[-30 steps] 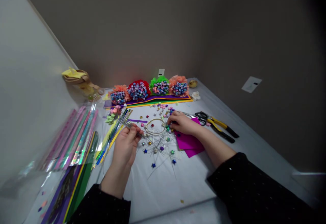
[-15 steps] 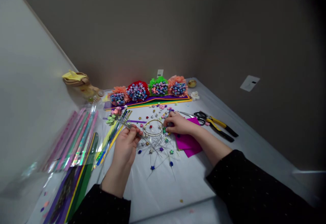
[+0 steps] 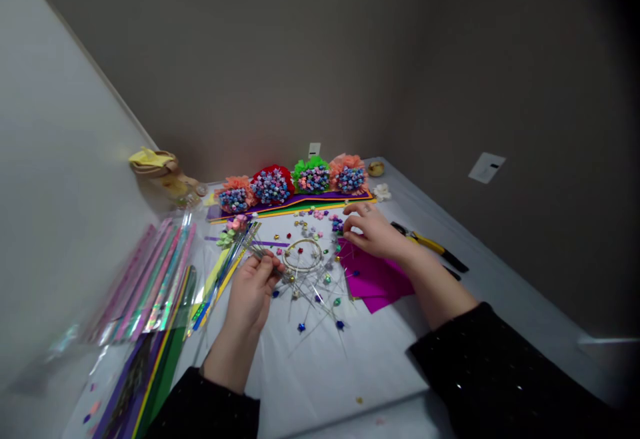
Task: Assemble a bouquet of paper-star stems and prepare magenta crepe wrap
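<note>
My left hand [image 3: 253, 290] is closed on a bundle of thin metal wire stems [image 3: 265, 257], which run out toward the upper left. Just right of it lies a gold wire hoop [image 3: 301, 257], with several star-tipped wires fanning across and below it. Small folded paper stars [image 3: 313, 226] are scattered over the white table cover [image 3: 320, 359]. My right hand [image 3: 375, 231] is open with its fingers apart, holding nothing. It sits above the edge of a magenta paper sheet [image 3: 373, 282], close to the stars.
Paper-star bouquets in tissue paper [image 3: 271, 186] stand along the back on coloured sheets. Yellow-handled pliers [image 3: 430, 244] lie at the right, partly hidden behind my right hand. Clear bags of iridescent strips [image 3: 145, 286] and coloured sheets [image 3: 155, 372] lie at the left, beside a wall.
My right hand has let go of the stars near the hoop, opened, and moved up and right, now hiding the scissors. My left hand keeps its grip on the wires. The view has shifted slightly.
</note>
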Demonstrator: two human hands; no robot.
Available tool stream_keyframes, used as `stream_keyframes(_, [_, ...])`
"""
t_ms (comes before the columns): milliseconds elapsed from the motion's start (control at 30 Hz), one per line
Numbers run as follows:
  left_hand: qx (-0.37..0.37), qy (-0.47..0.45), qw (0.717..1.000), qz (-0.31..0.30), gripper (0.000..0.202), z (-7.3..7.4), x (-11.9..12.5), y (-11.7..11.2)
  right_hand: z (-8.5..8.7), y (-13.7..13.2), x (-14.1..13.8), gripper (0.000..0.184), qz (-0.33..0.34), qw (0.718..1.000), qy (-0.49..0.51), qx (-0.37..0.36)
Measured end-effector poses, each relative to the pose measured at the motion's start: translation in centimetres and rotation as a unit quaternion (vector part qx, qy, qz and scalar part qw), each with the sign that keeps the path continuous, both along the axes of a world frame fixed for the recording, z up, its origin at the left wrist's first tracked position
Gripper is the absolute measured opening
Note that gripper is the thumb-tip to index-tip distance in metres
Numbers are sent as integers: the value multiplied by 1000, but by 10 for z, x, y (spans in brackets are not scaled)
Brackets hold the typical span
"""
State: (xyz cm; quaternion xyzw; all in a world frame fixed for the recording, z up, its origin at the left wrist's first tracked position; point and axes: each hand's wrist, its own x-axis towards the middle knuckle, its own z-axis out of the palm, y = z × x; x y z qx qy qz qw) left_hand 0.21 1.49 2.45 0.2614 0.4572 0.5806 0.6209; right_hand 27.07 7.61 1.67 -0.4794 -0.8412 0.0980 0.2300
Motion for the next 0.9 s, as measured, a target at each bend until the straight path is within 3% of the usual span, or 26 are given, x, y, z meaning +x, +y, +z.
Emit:
stream_keyframes(233, [-2, 14, 1000, -20, 38, -4, 0, 0, 11, 0, 3, 17, 39, 995, 86, -36])
stream_keyframes(400, [6, 1, 1000, -27, 39, -4, 0, -1, 10, 0, 10, 20, -53, 992, 116, -20])
stream_keyframes(533, [13, -4, 1000, -22, 40, -2, 1, -1, 7, -7, 2, 19, -15, 998, 35, -58])
stream_keyframes(667, [10, -8, 1000, -24, 41, -2, 1, 0, -2, -4, -16, 13, -48, 990, -76, -104])
stream_keyframes(800, [12, -13, 999, -30, 39, -5, -1, 1, -14, 8, -24, 18, -33, 986, -107, -127])
stream_keyframes(900, [1, -35, 997, -75, 39, -5, -2, -1, -17, 16, -23, 15, -1, 982, -123, -142])
